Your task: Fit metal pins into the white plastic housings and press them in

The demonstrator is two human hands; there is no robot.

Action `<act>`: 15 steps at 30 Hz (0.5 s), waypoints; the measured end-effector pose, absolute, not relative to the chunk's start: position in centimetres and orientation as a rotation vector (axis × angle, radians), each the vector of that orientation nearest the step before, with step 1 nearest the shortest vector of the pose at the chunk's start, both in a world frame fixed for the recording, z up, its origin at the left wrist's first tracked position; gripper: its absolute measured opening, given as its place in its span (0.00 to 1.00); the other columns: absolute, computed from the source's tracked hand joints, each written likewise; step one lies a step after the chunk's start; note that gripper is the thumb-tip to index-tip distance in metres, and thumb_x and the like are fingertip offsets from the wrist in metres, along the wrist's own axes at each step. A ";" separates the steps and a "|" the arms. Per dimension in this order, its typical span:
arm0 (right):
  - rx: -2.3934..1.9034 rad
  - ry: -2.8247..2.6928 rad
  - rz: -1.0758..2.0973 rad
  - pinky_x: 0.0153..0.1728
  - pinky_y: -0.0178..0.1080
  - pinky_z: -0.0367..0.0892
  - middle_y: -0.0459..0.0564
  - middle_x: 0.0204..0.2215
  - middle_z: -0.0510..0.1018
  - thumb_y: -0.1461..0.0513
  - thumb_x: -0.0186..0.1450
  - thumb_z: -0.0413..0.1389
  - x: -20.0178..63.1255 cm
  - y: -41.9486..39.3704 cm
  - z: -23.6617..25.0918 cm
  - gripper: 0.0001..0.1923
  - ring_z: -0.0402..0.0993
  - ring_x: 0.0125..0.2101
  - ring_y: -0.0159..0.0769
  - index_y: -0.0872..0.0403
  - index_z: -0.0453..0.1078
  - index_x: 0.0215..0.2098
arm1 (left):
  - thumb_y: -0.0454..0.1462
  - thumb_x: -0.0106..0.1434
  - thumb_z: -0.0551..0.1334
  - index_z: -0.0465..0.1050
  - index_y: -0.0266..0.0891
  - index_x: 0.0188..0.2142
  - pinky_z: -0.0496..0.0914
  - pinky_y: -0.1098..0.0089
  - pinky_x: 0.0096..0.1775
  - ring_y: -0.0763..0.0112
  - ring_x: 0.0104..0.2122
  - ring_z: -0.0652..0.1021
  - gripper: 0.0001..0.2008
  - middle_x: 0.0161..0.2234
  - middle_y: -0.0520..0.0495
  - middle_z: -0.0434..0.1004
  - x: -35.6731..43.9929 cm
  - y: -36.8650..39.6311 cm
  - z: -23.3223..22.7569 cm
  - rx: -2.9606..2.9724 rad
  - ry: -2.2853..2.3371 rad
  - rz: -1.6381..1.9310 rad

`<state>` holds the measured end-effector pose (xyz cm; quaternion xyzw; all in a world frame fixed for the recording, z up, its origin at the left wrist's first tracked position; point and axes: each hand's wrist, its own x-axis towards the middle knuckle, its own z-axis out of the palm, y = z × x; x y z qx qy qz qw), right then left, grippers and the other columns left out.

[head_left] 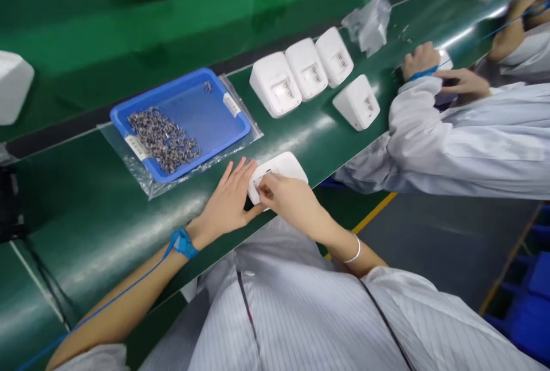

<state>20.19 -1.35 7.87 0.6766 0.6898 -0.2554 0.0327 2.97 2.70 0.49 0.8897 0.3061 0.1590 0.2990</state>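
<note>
A white plastic housing (289,166) with a recess in its face lies at the bench's near edge. My left hand (230,198) rests against its left side, fingers stretched out and thumb along the near edge. Over the recess, my right hand (290,199) has its thumb and fingertips pinched together; whatever they hold is hidden or too small to make out. Beyond my left hand is a blue tray (215,150), with a heap of small metal parts (165,140) in its left half.
Several similar white housings (306,70) stand to the right of the tray, one nearer the edge. Behind them lies a crumpled clear bag (372,24). A co-worker's hands (421,61) work farther right. A blue wrist cord (124,299) runs along my left arm.
</note>
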 end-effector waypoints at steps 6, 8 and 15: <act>2.142 2.056 -0.606 0.27 0.34 0.48 0.48 0.32 0.79 0.61 0.67 0.51 20.0 -0.9 7.4 0.09 0.71 0.28 0.31 0.57 0.71 0.38 | 0.60 0.64 0.60 0.53 0.30 0.66 0.47 0.42 0.70 0.45 0.71 0.53 0.44 0.68 0.29 0.56 3.2 2.5 0.1 2.329 0.804 0.537; 2.167 2.078 -0.544 0.27 0.33 0.49 0.48 0.29 0.78 0.60 0.66 0.51 20.1 -0.9 7.0 0.09 0.70 0.26 0.30 0.57 0.71 0.37 | 0.60 0.64 0.61 0.53 0.31 0.66 0.45 0.42 0.70 0.45 0.71 0.52 0.45 0.68 0.30 0.55 3.2 2.6 0.1 2.314 0.806 0.502; 2.250 2.175 -0.600 0.30 0.32 0.55 0.45 0.27 0.76 0.59 0.66 0.53 20.2 -1.4 5.6 0.08 0.70 0.26 0.29 0.57 0.70 0.37 | 0.61 0.63 0.61 0.53 0.40 0.66 0.45 0.42 0.70 0.48 0.71 0.52 0.42 0.69 0.39 0.56 3.2 2.8 0.3 2.232 0.837 0.465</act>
